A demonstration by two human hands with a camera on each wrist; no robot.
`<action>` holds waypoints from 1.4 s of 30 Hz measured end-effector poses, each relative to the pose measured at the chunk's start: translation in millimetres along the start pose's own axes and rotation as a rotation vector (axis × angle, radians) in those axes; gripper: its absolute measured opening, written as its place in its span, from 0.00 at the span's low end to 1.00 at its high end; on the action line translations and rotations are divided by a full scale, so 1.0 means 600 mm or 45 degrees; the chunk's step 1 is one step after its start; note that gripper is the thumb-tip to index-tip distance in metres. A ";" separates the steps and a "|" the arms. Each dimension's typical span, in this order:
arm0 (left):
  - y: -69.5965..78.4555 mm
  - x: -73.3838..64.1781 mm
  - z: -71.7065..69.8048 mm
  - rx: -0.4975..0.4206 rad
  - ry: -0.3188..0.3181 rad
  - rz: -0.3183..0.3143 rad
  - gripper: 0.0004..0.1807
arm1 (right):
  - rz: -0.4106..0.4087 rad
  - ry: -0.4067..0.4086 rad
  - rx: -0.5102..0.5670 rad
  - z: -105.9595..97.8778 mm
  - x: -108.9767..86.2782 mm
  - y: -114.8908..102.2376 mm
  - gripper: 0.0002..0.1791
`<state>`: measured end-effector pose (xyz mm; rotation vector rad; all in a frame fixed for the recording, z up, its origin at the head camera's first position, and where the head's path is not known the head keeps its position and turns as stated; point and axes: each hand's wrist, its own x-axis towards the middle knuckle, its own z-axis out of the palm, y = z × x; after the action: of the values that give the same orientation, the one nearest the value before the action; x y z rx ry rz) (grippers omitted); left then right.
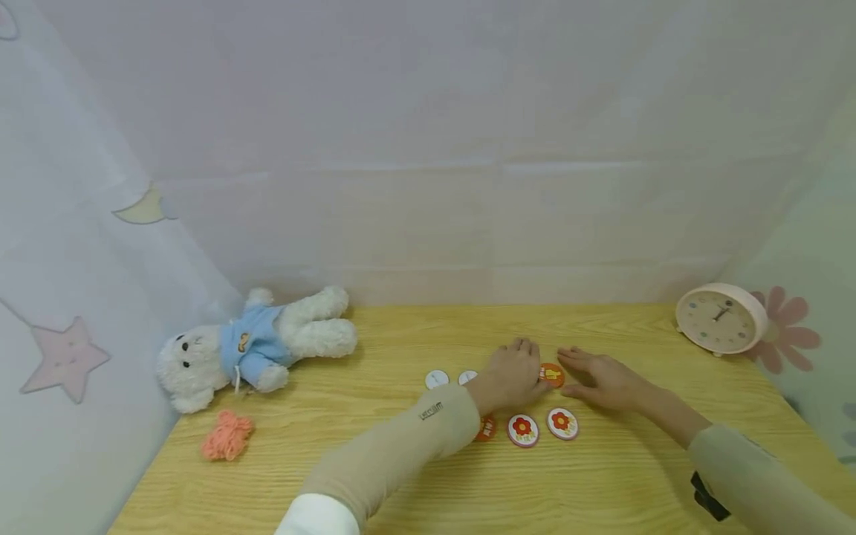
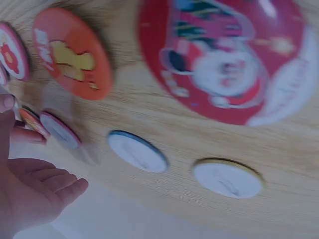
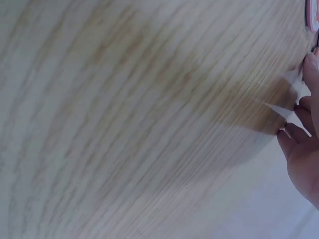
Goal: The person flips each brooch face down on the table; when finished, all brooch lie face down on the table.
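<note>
Sleeve (image 1: 401, 446) partly hides one orange badge (image 1: 487, 429) near the left hand (image 1: 511, 377).

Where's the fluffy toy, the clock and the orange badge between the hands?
Fluffy toy (image 1: 259, 343): head view, on its blue top.
Clock (image 1: 715, 322): head view, on its dial.
Orange badge (image 1: 553, 375): head view, on its printed front.

The yellow wood-grain worktop (image 1: 568, 487) is leaving room between the right hand (image 1: 605, 380) and the round pale-pink clock (image 1: 718, 321); leftward, the left hand (image 1: 511, 375) and flat round badges (image 1: 523, 430) are blocking passage.
</note>
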<state>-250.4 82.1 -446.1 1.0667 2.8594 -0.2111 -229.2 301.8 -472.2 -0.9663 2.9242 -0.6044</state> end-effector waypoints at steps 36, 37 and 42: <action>0.023 0.021 0.031 -0.144 0.052 -0.086 0.19 | 0.019 0.011 -0.053 0.001 0.011 -0.001 0.27; 0.023 0.021 0.031 -0.141 0.054 -0.088 0.19 | 0.012 0.016 -0.061 0.002 0.011 -0.001 0.27; 0.026 0.022 0.032 -0.117 0.061 -0.095 0.19 | -0.039 0.053 -0.111 0.007 0.007 0.001 0.25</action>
<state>-249.5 99.2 -468.1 0.9623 2.9220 -0.0593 -232.4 298.7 -475.7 -1.0202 3.0008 -0.5081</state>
